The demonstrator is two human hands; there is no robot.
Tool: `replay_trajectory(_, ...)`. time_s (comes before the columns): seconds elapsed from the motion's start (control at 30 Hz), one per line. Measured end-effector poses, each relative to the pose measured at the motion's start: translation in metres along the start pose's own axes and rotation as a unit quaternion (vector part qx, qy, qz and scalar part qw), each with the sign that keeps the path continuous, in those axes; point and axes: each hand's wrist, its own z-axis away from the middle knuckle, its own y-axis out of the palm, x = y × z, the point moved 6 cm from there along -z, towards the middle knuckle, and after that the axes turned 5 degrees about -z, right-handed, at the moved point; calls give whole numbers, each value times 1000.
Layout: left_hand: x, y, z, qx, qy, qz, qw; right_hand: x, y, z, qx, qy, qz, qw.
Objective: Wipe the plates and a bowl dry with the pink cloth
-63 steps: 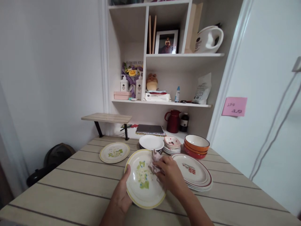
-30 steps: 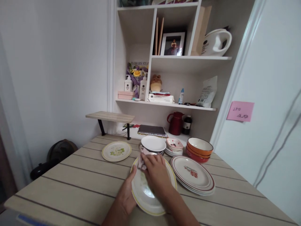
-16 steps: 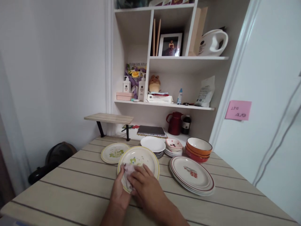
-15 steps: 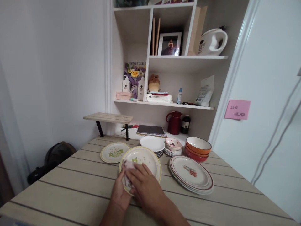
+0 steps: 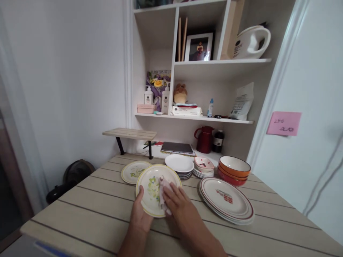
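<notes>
L hand (image 5: pixel 140 215) is clamped on a yellow-rimmed plate (image 5: pixel 152 188): thumb over the near-L edge, other fingers mostly hidden underneath. R hand (image 5: pixel 182 210) has its fingers close together, stretched out over a crumpled pink cloth (image 5: pixel 163 192), holding it against the plate's face, just R of the green floral print; R thumb's hidden, can't tell where it is. So the plate sits btwn both hands, tilted a bit twd the person, w/ the cloth btwn R fingers & plate.

Beyond the L fingertips, a 2nd floral plate (image 5: pixel 134 172) lies flat on the slatted table (image 5: pixel 91 217), partly covered from view by the held one. Straight past the R fingers: stack of white plates (image 5: pixel 179 162), then, slightly R of that, a small pink bowl (image 5: pixel 204 163) atop more small dishes. Well R of the R fingers: red-rimmed plates (image 5: pixel 226 197), stacked; behind those, orange & red bowls (image 5: pixel 234 170), also stacked.
</notes>
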Motion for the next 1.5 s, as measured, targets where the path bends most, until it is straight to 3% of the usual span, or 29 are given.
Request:
replay_trajectory(0.13, 15, 0, 3, -65, -43, -15, 997, 23, 4, -12, 5, -59, -25, 998)
replay_trajectory(0.3, 48, 26, 6, -48, -145, -23, 988, -15, -31, -14, -26, 56, -6, 998)
replay_trajectory(0.4, 40, 32, 3, -15, -115, -10, 993, -30, -39, -4, -26, 101, 12, 994)
replay_trajectory(0.5, 19, 25, 1, -7, -51, 6, 999, -14, -27, 3, -2, 68, -4, 998)
replay_trajectory(0.57, 9, 15, 2, -45, -31, 1, 998, 6, -14, 3, 9, 30, -24, 999)
replay_trajectory(0.67, 5, 0, 9, -164, -32, -27, 986, 34, 0, -3, 9, -38, -52, 998)
replay_trajectory(0.77, 14, 2, 13, -227, -36, -49, 972, 37, 0, -11, 9, -70, -59, 996)
replay_trajectory(0.83, 27, 13, 11, -197, -67, -46, 977, 19, -8, -15, 5, -33, -53, 998)
replay_trajectory(0.93, 41, 30, 7, -105, -117, -29, 987, -14, -27, -13, -16, 65, -32, 997)
replay_trajectory(1.0, 38, 33, 3, -49, -95, -14, 994, -25, -34, -6, -19, 106, -13, 994)
replay_trajectory(1.1, 22, 24, 1, -1, -36, 0, 999, -19, -23, 4, -2, 97, -3, 995)
replay_trajectory(1.17, 12, 12, 1, -13, -18, -4, 1000, -4, -8, 9, 6, 58, -15, 998)
replay_trajectory(1.27, 10, -4, 5, -94, -33, -28, 995, 19, 10, 9, 22, -6, -44, 999)
replay_trajectory(1.33, 16, -6, 8, -143, -45, -41, 988, 25, 10, 3, 27, -23, -53, 998)
replay_trajectory(1.4, 26, 1, 9, -150, -63, -45, 986, 18, 1, -5, 21, -4, -45, 999)
replay_trajectory(1.5, 41, 18, 8, -103, -109, -33, 988, -8, -20, -11, 5, 70, -14, 997)
